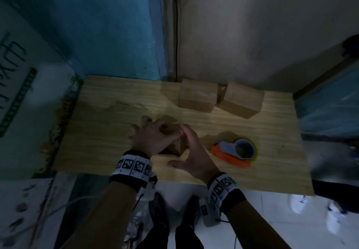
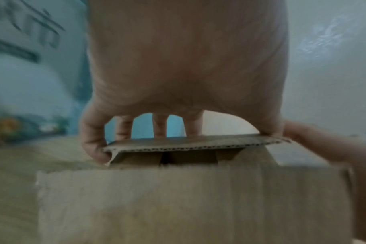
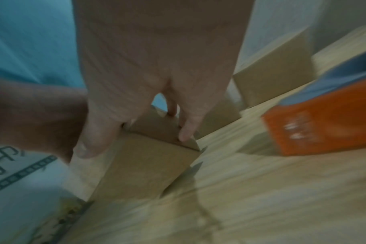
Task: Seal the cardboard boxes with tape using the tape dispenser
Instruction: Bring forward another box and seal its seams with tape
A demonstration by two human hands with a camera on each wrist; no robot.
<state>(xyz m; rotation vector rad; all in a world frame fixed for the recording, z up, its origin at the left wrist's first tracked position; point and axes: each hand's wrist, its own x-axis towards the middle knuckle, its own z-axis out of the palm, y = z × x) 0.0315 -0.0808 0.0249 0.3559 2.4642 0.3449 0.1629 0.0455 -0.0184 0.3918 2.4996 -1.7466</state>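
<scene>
Both hands work the small cardboard box [image 1: 175,143] near the front of the worktop [image 1: 108,124]: the left hand [image 1: 153,138] lies spread on top with straight fingers pressing a flap [image 2: 190,143] down, while the right hand [image 1: 191,151], fingers extended and thumb splayed, touches the box's right side. Brown and plain, the box shows no tape, and the left wrist view alone reveals the flap's corrugated edge with a dark gap beneath. Just right of the hands lies the orange tape dispenser [image 1: 234,151] with its roll; 2 more cardboard boxes [image 1: 198,98] [image 1: 240,100] stand at the back.
</scene>
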